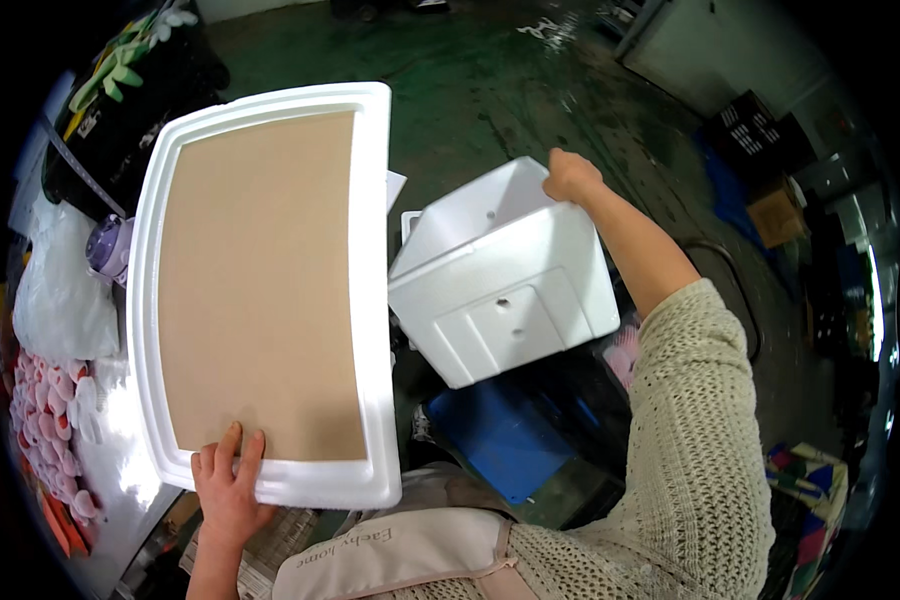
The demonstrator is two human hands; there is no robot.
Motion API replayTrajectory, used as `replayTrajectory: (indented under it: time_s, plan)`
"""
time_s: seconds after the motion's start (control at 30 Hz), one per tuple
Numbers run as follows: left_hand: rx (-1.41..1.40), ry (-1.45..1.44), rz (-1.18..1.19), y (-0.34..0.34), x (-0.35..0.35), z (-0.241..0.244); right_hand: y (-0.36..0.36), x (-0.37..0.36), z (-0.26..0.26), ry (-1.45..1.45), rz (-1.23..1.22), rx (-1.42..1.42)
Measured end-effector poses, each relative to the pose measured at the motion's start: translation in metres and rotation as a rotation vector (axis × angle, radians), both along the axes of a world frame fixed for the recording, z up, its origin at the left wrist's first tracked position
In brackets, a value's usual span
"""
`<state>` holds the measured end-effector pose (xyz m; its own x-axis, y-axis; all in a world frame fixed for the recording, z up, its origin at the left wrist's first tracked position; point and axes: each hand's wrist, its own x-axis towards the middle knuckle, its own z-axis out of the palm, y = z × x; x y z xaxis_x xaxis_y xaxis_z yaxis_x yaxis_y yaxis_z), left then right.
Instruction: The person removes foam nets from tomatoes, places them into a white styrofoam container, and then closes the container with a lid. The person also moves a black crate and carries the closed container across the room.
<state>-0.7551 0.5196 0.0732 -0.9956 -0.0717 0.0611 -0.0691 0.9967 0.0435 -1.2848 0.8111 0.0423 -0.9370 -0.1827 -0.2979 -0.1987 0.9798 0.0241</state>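
On the left lies a white foam piece (377,300) with a raised rim, possibly a box lid, and a flat brown cardboard sheet (262,285) set inside the rim. My left hand (229,484) grips its near edge, fingertips over the rim onto the cardboard. To the right, an open white foam box (525,300) is tilted, with small holes in its side wall. My right hand (572,176) holds that box by its far right corner. The part of the box seen inside contains nothing; its bottom is hidden.
A metal table (112,457) on the left bears pink plush pieces (49,427), a clear plastic bag (67,292) and a purple container (109,247). Gloves (116,71) lie on a black bin. Below the box is a blue plastic item (502,439). A cardboard box (776,214) stands far right.
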Motion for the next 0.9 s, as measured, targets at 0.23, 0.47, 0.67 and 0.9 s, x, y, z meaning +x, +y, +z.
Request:
replayTrajectory:
  time_s: [0.23, 0.47, 0.67, 0.9]
  plan:
    - [0.05, -0.023, 0.071, -0.002, -0.001, -0.013, -0.027, -0.038, -0.084, -0.022, 0.135, 0.061]
    - [0.027, -0.044, 0.062, -0.004, -0.001, -0.018, -0.046, -0.077, -0.102, -0.011, 0.12, -0.057]
    - [-0.004, -0.11, 0.044, -0.001, 0.001, -0.024, -0.001, -0.08, -0.155, 0.067, -0.002, -0.257]
    - [-0.047, -0.089, 0.013, 0.001, 0.017, -0.033, 0.134, 0.004, -0.294, 0.095, -0.373, -0.296]
